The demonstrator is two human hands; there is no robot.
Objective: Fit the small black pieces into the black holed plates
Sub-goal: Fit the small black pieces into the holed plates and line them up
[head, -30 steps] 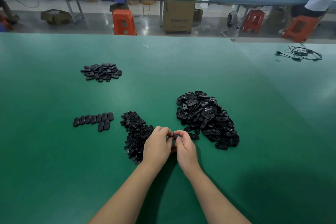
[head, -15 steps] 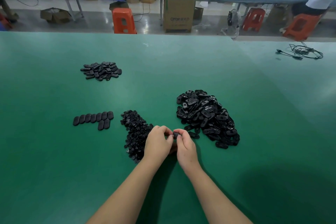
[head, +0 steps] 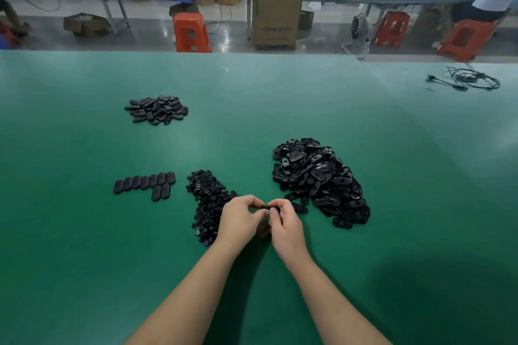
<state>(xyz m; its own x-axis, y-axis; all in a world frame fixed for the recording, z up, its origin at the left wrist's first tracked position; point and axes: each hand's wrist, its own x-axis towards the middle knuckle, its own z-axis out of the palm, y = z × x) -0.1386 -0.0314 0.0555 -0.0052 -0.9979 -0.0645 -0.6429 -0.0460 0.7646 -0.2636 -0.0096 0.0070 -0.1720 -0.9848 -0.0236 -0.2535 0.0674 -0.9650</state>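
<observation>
— Fitting step, by my read. Both my hands are at the near middle of the green table (head: 84,232): left hand (head: 241,218) and right hand (head: 286,221) have their fingers curled in and pinch one holed plate (head: 269,208) between them, held just above the surface.

— Is the small piece already in it?

— I cannot tell. The fingertips cover most of the plate, and whether a small piece sits between them is hidden. I judge I am pressing one into the hole.

— What does the next move call for?

— A firm squeeze until the piece seats, I think, then laying the finished plate with the neat row (head: 144,185) to my left, where done ones seem to lie side by side, two more tucked below. After that, a fresh piece from the pile of small pieces (head: 207,204), touching my left hand, and a plate from the big heap of holed plates (head: 316,179) just beyond my right.

— Anything in the way?

— Not much. One loose plate (head: 299,208) lies just beside my right fingers, so I could nudge it. A farther small heap (head: 157,110) sits well apart at the back left, a tangled cable (head: 471,80) far right. Beyond the table stand an orange stool (head: 190,32) and a cardboard box (head: 276,21), and a person sits at another bench.
</observation>
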